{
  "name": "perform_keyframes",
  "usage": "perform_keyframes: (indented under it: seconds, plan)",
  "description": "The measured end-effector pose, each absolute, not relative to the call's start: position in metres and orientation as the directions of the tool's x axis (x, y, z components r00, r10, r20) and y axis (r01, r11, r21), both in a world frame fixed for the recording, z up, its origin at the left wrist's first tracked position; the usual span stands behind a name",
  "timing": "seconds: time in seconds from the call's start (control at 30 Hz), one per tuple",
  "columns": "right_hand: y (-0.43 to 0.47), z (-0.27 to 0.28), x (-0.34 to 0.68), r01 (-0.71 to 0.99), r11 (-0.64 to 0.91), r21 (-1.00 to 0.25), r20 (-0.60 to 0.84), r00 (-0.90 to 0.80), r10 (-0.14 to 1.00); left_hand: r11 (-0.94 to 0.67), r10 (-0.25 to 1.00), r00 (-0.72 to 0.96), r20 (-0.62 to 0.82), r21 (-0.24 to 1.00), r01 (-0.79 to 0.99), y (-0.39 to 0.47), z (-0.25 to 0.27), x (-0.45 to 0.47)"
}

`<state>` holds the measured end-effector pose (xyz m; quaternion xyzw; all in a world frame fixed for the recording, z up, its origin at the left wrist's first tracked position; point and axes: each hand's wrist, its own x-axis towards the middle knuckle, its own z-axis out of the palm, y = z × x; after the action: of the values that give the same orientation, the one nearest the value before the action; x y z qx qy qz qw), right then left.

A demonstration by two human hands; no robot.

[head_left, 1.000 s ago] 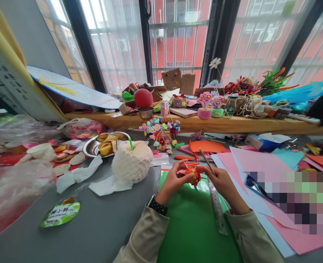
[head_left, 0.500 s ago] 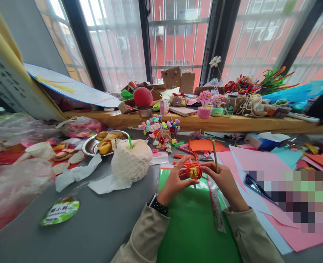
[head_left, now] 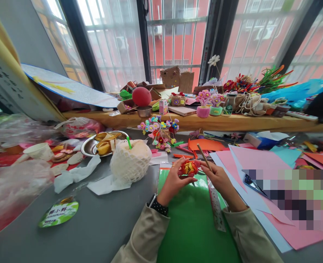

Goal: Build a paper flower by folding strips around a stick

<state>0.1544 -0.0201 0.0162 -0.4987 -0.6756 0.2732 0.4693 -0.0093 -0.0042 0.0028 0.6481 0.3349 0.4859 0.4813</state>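
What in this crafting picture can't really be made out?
- Head view: the small red and yellow paper flower is half covered by the left hand and right hand, so its shape is unclear.
- The thin wooden stick disappears into the right hand; its lower end is hidden.
- A pixelated block masks whatever lies on the pink paper sheets.
- The print on the round green label is too small to read.

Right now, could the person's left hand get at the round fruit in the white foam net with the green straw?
Probably yes. The net-wrapped fruit sits just left of the left hand, with only bare grey table between. But that hand helps the right hand hold a small red-and-yellow paper flower, so it would have to let go.
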Motion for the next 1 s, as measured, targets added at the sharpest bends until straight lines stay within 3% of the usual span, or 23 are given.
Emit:
perform_keyframes:
  seconds: [0.37, 0.73, 1.0]
  plan:
    - [-0.0238, 0.0182, 0.1502, 0.507, 0.434, -0.745, 0.466, -0.07, 0.882, -0.14, 0.944, 0.28, 0.176, 0.98, -0.144, -0.0075, 0.0118, -0.0074]
    - [-0.0245, 0.019, 0.1444, 0.525, 0.519, -0.674, 0.467, -0.241, 0.851, -0.087, 0.961, 0.253, 0.116, 0.989, -0.123, -0.0037, 0.0066, -0.0068]
    - [-0.0264, 0.0213, 0.1455, 0.552, 0.451, -0.701, 0.49, -0.085, 0.867, -0.16, 0.953, 0.234, 0.191, 0.976, -0.145, -0.0079, 0.0117, -0.0072]
